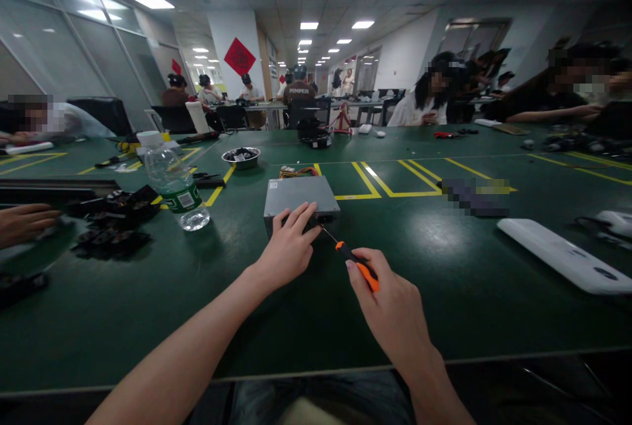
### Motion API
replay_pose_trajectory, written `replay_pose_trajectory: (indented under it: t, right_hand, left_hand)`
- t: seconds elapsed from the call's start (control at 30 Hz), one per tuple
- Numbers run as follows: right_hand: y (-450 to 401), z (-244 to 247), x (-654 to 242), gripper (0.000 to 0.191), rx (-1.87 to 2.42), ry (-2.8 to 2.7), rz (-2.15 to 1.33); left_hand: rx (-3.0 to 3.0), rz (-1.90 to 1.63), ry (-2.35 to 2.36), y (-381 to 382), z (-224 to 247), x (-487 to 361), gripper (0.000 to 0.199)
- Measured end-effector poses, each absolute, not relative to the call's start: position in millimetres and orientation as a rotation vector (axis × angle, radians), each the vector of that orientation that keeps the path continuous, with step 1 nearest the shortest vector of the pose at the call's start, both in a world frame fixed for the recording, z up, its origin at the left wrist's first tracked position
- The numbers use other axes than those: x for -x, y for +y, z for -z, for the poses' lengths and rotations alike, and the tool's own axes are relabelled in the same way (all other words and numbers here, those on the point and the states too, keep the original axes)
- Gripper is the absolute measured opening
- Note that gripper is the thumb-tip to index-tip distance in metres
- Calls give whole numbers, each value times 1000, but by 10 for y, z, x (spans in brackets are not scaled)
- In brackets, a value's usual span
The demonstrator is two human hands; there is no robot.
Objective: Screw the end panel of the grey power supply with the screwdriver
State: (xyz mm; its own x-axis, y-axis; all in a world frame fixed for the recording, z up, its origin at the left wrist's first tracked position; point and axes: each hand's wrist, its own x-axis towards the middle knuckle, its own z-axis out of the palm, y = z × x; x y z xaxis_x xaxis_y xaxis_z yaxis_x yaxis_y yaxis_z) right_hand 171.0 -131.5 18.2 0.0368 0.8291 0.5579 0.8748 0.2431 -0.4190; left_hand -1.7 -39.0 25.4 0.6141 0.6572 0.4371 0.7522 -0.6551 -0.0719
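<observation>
A grey metal computer power supply unit [302, 189] lies on the green table in front of me, with a bundle of coloured wires [299, 172] at its far side. My left hand [291, 244] rests against its near edge, fingers stretched over the top face and partly covering the front. In my right hand [390, 297] is a screwdriver [359, 266] with an orange and black handle, held between thumb and fingers. Its thin shaft points up and left to the unit's near side, close to my left hand. The exact contact of the tip is hidden.
A clear water bottle [175, 181] stands left of the unit, near black parts [116, 221] and another person's hand [27, 224]. Behind are a metal bowl [241, 157] and yellow tape lines [365, 181]. A white casing [563, 254] lies right. Several people sit farther back.
</observation>
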Motion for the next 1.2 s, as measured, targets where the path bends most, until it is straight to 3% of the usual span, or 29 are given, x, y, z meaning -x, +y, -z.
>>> replay_pose_trajectory:
  t: [0.23, 0.47, 0.57, 0.8, 1.2]
  right_hand:
    - [-1299, -172, -1684, 20, 1536, -1763, 71]
    - [-1332, -169, -1578, 20, 1421, -1780, 126]
    - [-1349, -149, -1542, 17, 1399, -1816, 170]
    - [-1333, -105, -1583, 25, 1500, -1819, 186]
    - [-1351, -85, -1719, 21, 1481, -1724, 35]
  left_hand:
    - [2572, 607, -1160, -361, -240, 11, 35]
    - [2446, 905, -1337, -258, -196, -25, 29]
    - [2378, 875, -1363, -211, -178, -59, 36]
    - [2346, 956, -1412, -172, -189, -121, 24]
    - [2344, 946, -1424, -172, -205, -131, 24]
